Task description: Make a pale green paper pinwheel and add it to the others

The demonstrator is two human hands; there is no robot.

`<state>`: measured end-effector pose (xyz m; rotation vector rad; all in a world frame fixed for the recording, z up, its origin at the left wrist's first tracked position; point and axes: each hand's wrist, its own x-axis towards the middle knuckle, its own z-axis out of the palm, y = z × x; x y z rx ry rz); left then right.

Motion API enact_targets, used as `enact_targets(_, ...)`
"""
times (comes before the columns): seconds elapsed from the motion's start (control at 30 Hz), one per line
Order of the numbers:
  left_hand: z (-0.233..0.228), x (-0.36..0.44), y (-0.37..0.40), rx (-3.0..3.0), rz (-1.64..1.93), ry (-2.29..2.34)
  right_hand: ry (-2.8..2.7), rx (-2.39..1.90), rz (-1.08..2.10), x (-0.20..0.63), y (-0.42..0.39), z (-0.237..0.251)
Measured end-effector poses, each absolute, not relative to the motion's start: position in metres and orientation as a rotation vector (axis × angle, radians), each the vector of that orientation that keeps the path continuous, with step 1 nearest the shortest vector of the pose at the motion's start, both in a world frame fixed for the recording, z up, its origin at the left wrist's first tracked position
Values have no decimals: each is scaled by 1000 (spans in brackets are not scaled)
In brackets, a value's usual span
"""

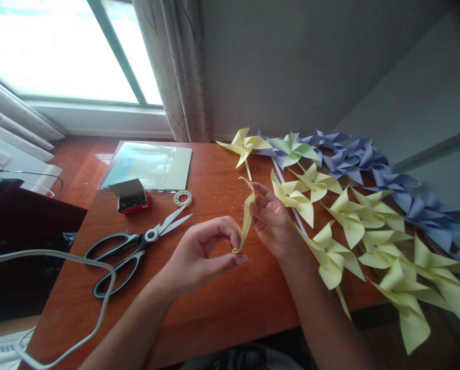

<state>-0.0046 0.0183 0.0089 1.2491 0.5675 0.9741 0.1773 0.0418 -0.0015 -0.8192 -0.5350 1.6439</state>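
Both my hands at frame centre: left hand (199, 254) pinching yellow strip (246, 218) bottom, right hand (272, 221) pinching top. Finished pinwheels (332, 254) fill right; scissors (133, 252) left; strip yet unassembled.

Black-handled scissors (135, 246) lie shut on the wooden surface (214, 308), blades pointing towards a roll of clear tape (183, 197); an open box of pins (132, 198) sits just behind them, in front of a stack of paper sheets (149, 165). Finished yellow pinwheels (368, 231) and purple pinwheels (387, 174) cover the right side, with one green pinwheel (291, 149) near the wall. A white cable (79, 288) loops over the left edge.
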Motion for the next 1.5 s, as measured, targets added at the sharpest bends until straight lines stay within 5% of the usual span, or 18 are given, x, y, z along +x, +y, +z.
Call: enact_targets(1.5,11,3,19,1150,1103,684,-530,-897,1556,177,45,-9)
